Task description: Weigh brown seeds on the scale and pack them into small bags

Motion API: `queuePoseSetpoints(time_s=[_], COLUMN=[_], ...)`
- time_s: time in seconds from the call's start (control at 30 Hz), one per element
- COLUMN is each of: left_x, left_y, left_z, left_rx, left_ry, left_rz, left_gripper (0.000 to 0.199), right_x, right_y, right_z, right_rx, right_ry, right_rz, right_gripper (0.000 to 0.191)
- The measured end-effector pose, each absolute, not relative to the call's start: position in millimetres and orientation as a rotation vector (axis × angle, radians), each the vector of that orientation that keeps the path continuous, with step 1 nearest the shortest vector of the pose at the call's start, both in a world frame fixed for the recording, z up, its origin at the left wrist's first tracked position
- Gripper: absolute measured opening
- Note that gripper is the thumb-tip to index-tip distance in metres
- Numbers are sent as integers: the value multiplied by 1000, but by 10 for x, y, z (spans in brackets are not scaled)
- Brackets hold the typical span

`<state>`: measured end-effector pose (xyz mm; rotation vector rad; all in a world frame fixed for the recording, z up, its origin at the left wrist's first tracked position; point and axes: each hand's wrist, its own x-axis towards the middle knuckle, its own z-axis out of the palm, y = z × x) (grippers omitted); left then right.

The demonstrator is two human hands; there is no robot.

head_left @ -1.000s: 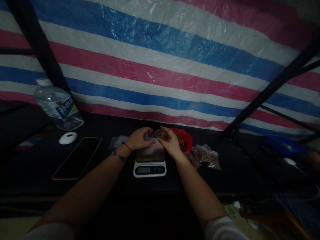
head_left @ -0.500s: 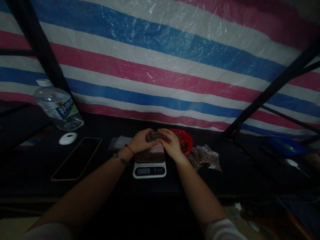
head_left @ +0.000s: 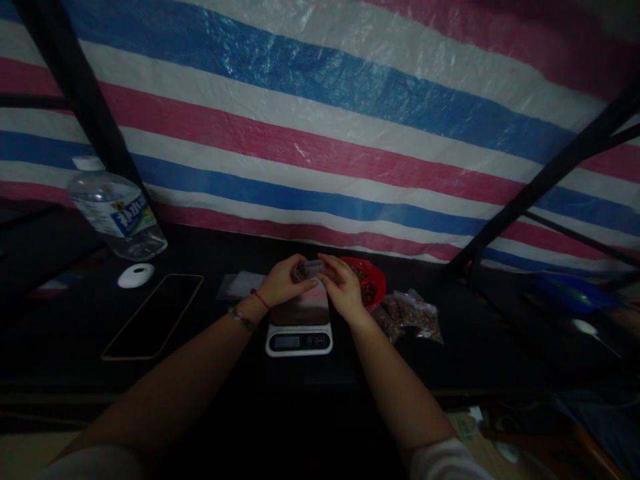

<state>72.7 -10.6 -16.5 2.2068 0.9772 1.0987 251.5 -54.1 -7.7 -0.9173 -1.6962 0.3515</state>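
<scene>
Above the kitchen scale point(head_left: 300, 340), both hands hold a small clear plastic bag point(head_left: 314, 269) with something brown in its left part. My left hand point(head_left: 286, 283) pinches the bag's left side between thumb and fingers. On the opposite side, my right hand point(head_left: 344, 285) grips the bag the same way. The scale is white with a dark display at its front, and its plate lies partly under the hands. A red tray point(head_left: 381, 288) with brown pieces in it is just behind my right hand. What the brown pieces are is too dark to tell.
Filled clear bags point(head_left: 413, 315) lie right of the scale, and flat clear bags point(head_left: 240, 285) lie left of it. Further left are a phone point(head_left: 155, 317), a white mouse point(head_left: 136, 275) and a large water bottle point(head_left: 117, 213). Black metal posts point(head_left: 530, 180) frame a striped sheet.
The bag has turned slightly between my hands, so a paler, shinier part now faces me. Both hands stay over the scale with small finger shifts.
</scene>
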Motion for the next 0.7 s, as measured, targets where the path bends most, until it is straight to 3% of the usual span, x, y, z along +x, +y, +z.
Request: queuePoseSetpoints(time_s=[0.23,0.7], left_x=[695,626], left_y=[-95,-58], left_z=[-169,-181], left_rx=[2250,2253], left_ry=[996,943], left_rz=[1082,1163], left_gripper=[41,34], right_x=[2494,2527], right_y=[-501,-450], right_z=[-174,-203], right_rx=[-847,-937], right_ry=[-1596,-1683], right_rz=[521,485], right_gripper=[40,48])
